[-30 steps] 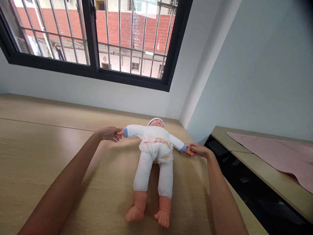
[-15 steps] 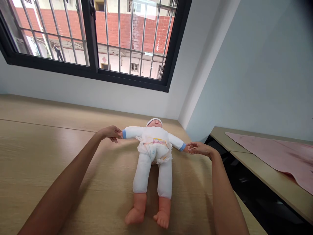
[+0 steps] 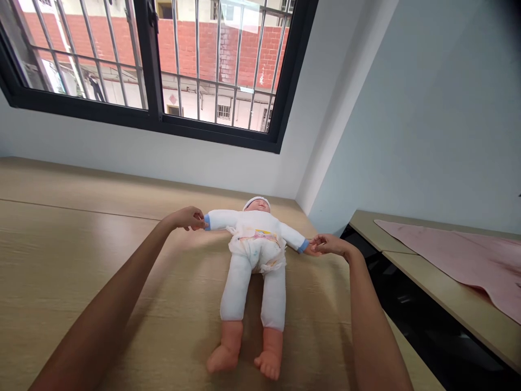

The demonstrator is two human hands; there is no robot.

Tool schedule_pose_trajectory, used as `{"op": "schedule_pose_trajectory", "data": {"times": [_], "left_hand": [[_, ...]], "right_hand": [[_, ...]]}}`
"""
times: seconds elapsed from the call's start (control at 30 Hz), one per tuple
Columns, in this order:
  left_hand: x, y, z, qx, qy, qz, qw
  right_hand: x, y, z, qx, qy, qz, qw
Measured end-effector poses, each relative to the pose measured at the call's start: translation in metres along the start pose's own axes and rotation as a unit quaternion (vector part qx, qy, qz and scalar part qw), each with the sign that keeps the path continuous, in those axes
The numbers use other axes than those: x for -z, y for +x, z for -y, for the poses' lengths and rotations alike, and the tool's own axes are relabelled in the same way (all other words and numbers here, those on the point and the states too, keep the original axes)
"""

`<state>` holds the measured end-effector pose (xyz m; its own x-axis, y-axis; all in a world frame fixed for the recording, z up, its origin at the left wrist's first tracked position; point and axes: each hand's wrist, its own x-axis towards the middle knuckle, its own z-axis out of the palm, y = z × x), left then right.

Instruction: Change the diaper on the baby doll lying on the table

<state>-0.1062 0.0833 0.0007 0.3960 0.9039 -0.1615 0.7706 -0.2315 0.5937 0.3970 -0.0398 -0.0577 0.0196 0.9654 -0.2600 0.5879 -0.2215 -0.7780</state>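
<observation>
Forearms (image 3: 109, 288) slant in from the lower corners, bare to the wrist, one on either side of a baby doll (image 3: 258, 221). The doll lies on its back on a wood-grain tabletop (image 3: 73, 260), with its bare feet (image 3: 268, 364) nearest, the soles and toes turned outward. Its legs (image 3: 238, 288), in white fabric, are slightly apart, and a disposable diaper (image 3: 258, 254) with frilled edges and a yellow-and-pink print sits over its hips. Both its arms are spread wide, in white sleeves ending in blue cuffs (image 3: 303, 246).

The right hand (image 3: 328, 243) bends at the wrist, thumb and fingertips lightly grasping the doll's hand on that side. The left hand (image 3: 188, 218) has its fingers curled around the doll's other hand, beside the cuff; how firmly it grips cannot be told. Beyond the chest, the doll's head (image 3: 257, 205) wears a white hat (image 3: 256, 199).

To the right, a separate desk (image 3: 402, 259) with a glossy black side bears a pink cloth (image 3: 451, 252). Farther back are a pale wall (image 3: 195, 160) and a black-framed sliding window (image 3: 215, 133), and behind its metal bars (image 3: 198, 65) stands a red brick wall (image 3: 183, 46).
</observation>
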Motion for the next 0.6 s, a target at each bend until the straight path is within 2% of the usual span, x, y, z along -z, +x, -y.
{"op": "schedule_pose_trajectory", "data": {"times": [0.13,0.27,0.43,0.6], "left_hand": [[0.005,-0.006,-0.001,-0.034,-0.038,-0.016,0.999],[0.006,-0.01,-0.001,-0.056,-0.04,0.041,0.997],[-0.001,-0.012,-0.005,-0.052,0.01,0.102,0.993],[-0.015,-0.006,-0.01,-0.031,0.088,0.11,0.989]], "right_hand": [[-0.002,-0.003,0.01,0.01,-0.049,0.007,0.999],[-0.003,-0.001,0.012,0.01,-0.087,0.02,0.996],[-0.006,0.0,0.013,0.033,-0.07,0.029,0.997],[-0.017,0.0,0.022,0.041,-0.083,0.069,0.993]]}}
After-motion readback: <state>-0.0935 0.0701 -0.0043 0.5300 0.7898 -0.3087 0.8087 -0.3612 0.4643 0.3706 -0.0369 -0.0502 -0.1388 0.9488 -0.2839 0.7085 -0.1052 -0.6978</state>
